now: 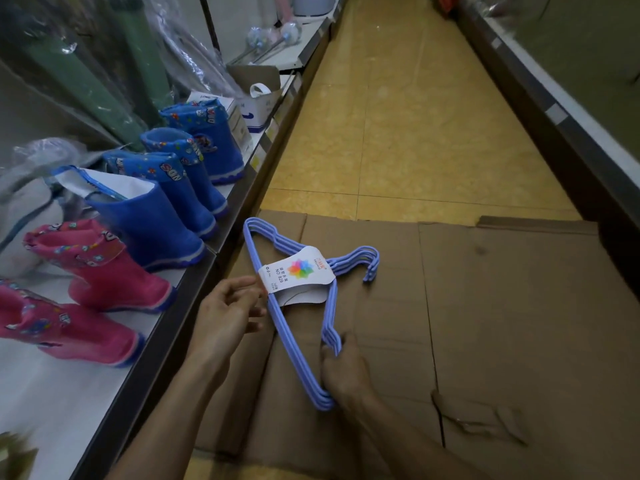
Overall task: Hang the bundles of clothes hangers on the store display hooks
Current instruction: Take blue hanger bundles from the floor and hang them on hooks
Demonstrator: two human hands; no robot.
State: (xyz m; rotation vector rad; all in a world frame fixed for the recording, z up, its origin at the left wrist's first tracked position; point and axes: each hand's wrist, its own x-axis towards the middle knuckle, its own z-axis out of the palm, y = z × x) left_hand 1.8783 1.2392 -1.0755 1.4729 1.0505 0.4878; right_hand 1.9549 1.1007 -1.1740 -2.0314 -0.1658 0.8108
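A bundle of light blue clothes hangers (294, 337), wrapped in a white paper label (298, 271) with a coloured flower logo, is held above flattened cardboard. My right hand (341, 370) grips the bundle's near end, fingers curled round the bars. My left hand (230, 311) pinches the long bottom bar beside the label. The hanger hooks (370, 263) point to the right. No display hooks are in view.
A white shelf (69, 386) runs along the left, carrying pink boots (100, 268) and blue boots (162, 209). Flattened cardboard (485, 306) covers the near floor; yellow tiles (398, 133) stretch up the aisle. Another shelf edge (554, 116) borders the right.
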